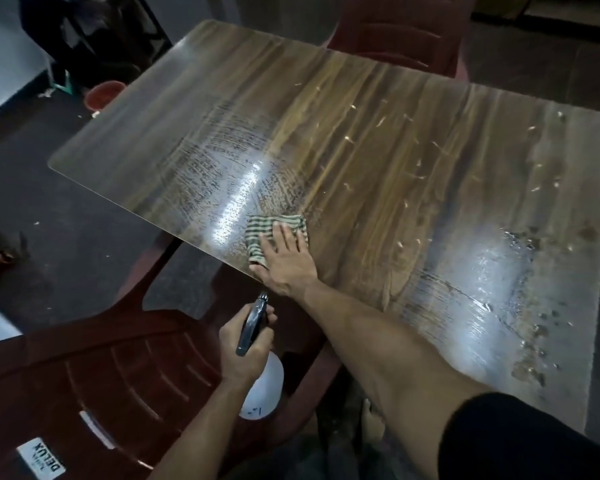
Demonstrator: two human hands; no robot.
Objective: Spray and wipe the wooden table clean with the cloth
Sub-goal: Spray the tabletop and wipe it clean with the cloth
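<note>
The striped cloth (274, 237) lies bunched on the wooden table (361, 140), right at the near edge, pinned under the right hand (284, 261), fingers flat and spread, pressing rather than clutching. It looks soft and limp, likely damp, so a flat palm should steer it best. Wet smears gleam on both sides; pale crumbs (378, 123) dot the dry middle. Below the edge, the left hand (246, 344) grips the spray bottle (262, 382) at its trigger, over a maroon chair (101, 375).
</note>
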